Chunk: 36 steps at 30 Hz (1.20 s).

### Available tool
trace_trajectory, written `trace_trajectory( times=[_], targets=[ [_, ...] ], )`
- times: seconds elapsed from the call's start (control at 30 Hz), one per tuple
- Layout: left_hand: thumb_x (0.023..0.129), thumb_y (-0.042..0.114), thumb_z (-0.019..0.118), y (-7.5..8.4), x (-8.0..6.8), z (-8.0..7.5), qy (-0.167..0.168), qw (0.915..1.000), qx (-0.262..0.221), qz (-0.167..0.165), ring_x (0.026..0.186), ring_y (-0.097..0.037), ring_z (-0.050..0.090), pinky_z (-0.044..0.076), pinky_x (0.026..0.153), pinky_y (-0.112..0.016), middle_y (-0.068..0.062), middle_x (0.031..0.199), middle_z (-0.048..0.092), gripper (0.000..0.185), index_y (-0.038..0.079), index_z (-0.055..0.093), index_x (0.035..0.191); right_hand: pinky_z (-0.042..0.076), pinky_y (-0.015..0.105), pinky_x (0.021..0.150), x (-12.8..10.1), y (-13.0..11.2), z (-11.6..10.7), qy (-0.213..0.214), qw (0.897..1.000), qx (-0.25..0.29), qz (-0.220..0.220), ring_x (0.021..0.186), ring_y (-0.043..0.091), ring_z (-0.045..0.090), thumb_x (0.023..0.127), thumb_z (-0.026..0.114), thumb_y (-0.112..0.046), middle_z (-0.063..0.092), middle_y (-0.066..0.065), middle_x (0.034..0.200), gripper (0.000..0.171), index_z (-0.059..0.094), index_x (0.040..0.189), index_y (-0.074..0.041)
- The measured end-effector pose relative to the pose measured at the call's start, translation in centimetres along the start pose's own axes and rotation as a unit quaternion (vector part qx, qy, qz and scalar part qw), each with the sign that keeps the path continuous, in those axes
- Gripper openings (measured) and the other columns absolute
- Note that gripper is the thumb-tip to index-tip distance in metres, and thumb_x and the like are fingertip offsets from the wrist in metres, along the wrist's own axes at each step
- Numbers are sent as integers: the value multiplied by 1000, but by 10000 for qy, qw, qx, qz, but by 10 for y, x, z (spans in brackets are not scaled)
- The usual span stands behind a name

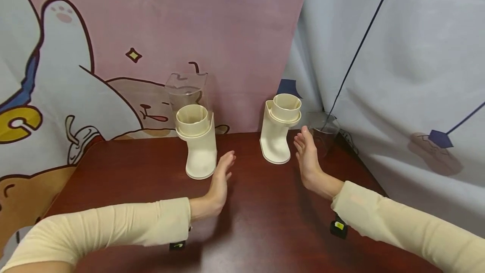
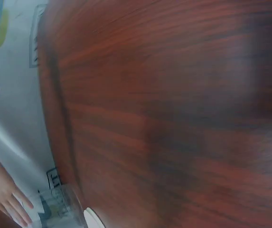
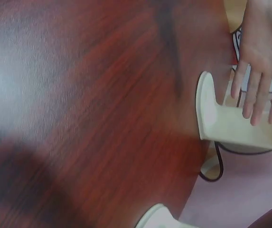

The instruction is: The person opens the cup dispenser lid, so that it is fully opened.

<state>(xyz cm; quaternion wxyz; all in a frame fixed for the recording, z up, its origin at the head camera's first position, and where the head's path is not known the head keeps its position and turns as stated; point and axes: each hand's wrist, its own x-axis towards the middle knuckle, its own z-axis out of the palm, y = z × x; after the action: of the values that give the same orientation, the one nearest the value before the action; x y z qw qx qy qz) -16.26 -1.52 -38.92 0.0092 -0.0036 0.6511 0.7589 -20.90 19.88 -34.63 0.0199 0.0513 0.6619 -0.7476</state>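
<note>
both hands, left hand [image 1: 221, 172] and right hand [image 1: 307, 155], flat-fingered and holding nothing, flank the gap between two cream bases [image 1: 198, 142] [image 1: 278, 132], seemingly at rest.

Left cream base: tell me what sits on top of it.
A clear plastic container stands in the cup of the left cream base. It looks empty; its bottom is hidden inside the cup.

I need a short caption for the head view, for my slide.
Two open hands, left and right, hover over a wooden table between two cream machine bases.
</note>
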Motion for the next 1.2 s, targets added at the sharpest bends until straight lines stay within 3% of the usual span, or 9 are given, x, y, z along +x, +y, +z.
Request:
trace_trajectory(
  times=[0.2, 0.4, 0.5, 0.67, 0.93, 1.2],
  targets=[
    [92, 42, 29, 2, -14, -22, -72, 9998, -74, -163, 127, -25, 34, 21, 105, -47, -12, 132, 44, 52, 9, 39, 131, 4, 37, 112, 0, 6, 16, -125, 9998, 150, -43, 137, 16, 15, 86, 29, -62, 18, 5, 148, 77, 13, 141, -10],
    [93, 43, 26, 7, -16, -57, 437, 9983, -229, -305, 127, -25, 34, 24, 103, -45, -13, 133, 43, 52, 9, 40, 130, 5, 37, 112, 5, 8, 39, -375, 9992, 126, -59, 137, 16, 15, 87, 28, -60, 20, 5, 148, 76, 14, 141, -9],
    [93, 46, 24, 11, -16, -74, 619, 9977, -179, -189, 128, -24, 32, 23, 104, -44, -13, 135, 40, 55, 9, 36, 132, 7, 35, 112, 12, 9, 52, -452, 9989, 81, -104, 137, 15, 17, 88, 26, -59, 21, 3, 147, 74, 16, 141, -10],
    [94, 45, 19, 19, -15, -100, 618, 9977, -138, 235, 131, -22, 27, 19, 107, -43, -12, 139, 33, 57, 9, 27, 138, 8, 34, 111, 24, 9, 80, -562, 9977, 235, -284, 135, 13, 20, 86, 27, -62, 24, 1, 146, 75, 17, 141, -11],
    [94, 44, 21, 25, 2, -126, 1099, 9930, -96, 420, 133, -18, 24, 17, 110, -36, -7, 139, 30, 56, 11, 22, 139, 8, 33, 111, 30, 14, 111, -811, 9948, -2, -611, 134, 10, 21, 87, 27, -59, 25, -3, 146, 65, 18, 143, -27],
    [94, 45, 19, 34, 18, -137, 1075, 9913, -15, 755, 133, -17, 24, 15, 110, -33, -7, 138, 33, 54, 15, 23, 138, 8, 35, 112, 40, 6, 132, -892, 9914, -85, -952, 135, 11, 19, 86, 28, -62, 21, -2, 147, 66, 18, 141, -27]
  ],
)
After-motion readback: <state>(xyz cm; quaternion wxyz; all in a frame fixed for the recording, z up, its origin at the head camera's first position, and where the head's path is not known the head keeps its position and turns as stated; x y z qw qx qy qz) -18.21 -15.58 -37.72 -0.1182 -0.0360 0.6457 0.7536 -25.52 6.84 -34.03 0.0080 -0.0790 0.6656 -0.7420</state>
